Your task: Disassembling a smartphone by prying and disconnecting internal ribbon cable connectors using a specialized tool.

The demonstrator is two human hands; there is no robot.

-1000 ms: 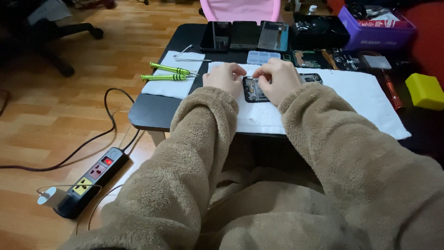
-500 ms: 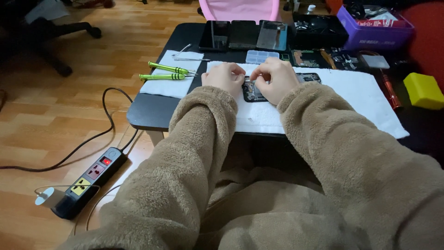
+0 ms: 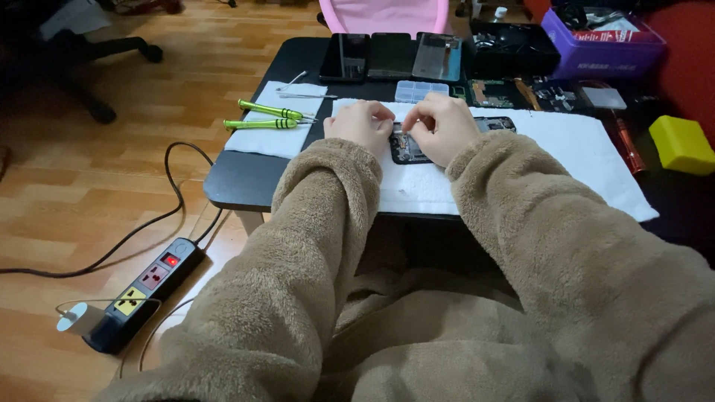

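Note:
An opened phone point(image 3: 407, 150) lies on a white cloth point(image 3: 521, 171) on the small black table point(image 3: 246, 179), its insides showing. Both hands rest over it in fuzzy brown sleeves. My left hand point(image 3: 363, 125) sits on the phone's left end with fingers curled. My right hand point(image 3: 441, 128) covers the middle, fingertips pinched together near the left hand's. Something small and pale shows between the fingertips; I cannot tell what it is. Much of the phone is hidden under the hands.
Two green screwdrivers point(image 3: 267, 117) and tweezers point(image 3: 298, 93) lie on a white cloth at left. Three phones point(image 3: 391, 56), a clear parts box point(image 3: 421, 90), circuit boards point(image 3: 514, 93), a purple bin point(image 3: 603, 37) and a yellow block point(image 3: 681, 145) surround. A power strip point(image 3: 141, 290) lies on the floor.
Both hands have drawn closer together over the phone, fingertips now nearly meeting; the phone has stayed in place.

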